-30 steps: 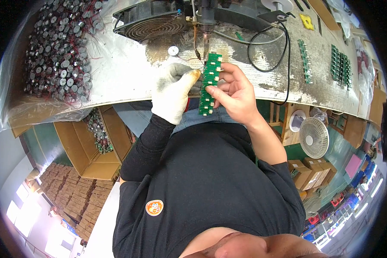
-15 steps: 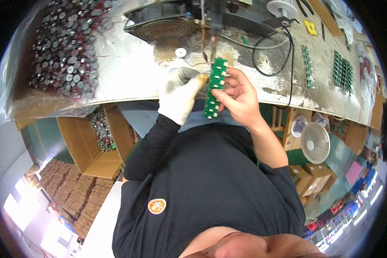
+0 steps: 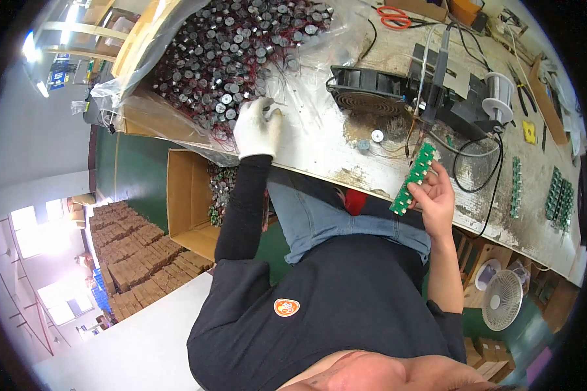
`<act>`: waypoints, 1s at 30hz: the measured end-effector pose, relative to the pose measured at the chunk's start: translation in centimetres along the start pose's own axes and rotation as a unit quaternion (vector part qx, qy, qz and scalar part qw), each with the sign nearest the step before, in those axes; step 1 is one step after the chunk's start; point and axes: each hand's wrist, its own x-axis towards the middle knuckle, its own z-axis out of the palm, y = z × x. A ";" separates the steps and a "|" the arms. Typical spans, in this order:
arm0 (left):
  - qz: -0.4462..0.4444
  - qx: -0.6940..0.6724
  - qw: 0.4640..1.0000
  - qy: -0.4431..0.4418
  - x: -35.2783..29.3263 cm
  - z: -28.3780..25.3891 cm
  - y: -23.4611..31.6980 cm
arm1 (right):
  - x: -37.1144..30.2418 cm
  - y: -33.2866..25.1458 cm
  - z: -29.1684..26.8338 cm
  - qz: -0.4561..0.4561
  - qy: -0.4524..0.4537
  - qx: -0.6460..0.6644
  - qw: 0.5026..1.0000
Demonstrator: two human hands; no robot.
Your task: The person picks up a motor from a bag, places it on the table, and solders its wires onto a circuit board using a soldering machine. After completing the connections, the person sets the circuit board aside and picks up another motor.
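My left hand (image 3: 257, 129), in a white glove, is at the near right edge of a heap of small round metal motors with red wires (image 3: 231, 58). Its thumb and fingers are curled but apart, and I make out nothing between them. Out to the right, my bare right hand (image 3: 434, 199) pinches a green circuit board strip (image 3: 413, 181) between thumb and fingers. This strip is tilted over the table's front edge and bears a row of small pale connectors. Left of it on the table lie a white disc (image 3: 377, 135) and a small round metal part (image 3: 364, 146).
Behind the strip stand a black fan (image 3: 370, 91), a clamped soldering iron (image 3: 442, 65) and a solder wire spool (image 3: 497, 91). A black cable (image 3: 479, 189) hangs over the edge. More green boards (image 3: 558, 199) lie right; red-handled scissors (image 3: 394, 18) lie at the back. An open carton (image 3: 188, 195) stands below left.
My left hand has left the board strip and moved left to the motor heap. The right hand still holds the strip, now more tilted. The view has swung left.
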 end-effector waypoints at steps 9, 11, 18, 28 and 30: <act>0.070 0.127 0.987 -0.071 6.7 1.2 -0.6 | 0.1 0.1 0.3 -0.009 -0.001 0.007 1.000; 0.081 0.149 0.983 -0.070 7.6 2.3 -1.1 | 0.0 0.1 0.3 -0.013 -0.001 0.005 1.000; 0.045 0.069 0.996 -0.033 7.7 2.9 -0.8 | 0.0 -0.1 0.5 -0.016 -0.012 0.012 1.000; 0.152 0.127 0.976 -0.093 9.5 4.7 -0.2 | 0.2 0.1 0.4 -0.025 -0.015 0.018 0.999; 0.184 0.140 0.969 -0.087 9.8 4.9 -0.3 | 0.1 0.0 0.3 -0.023 -0.019 0.003 1.000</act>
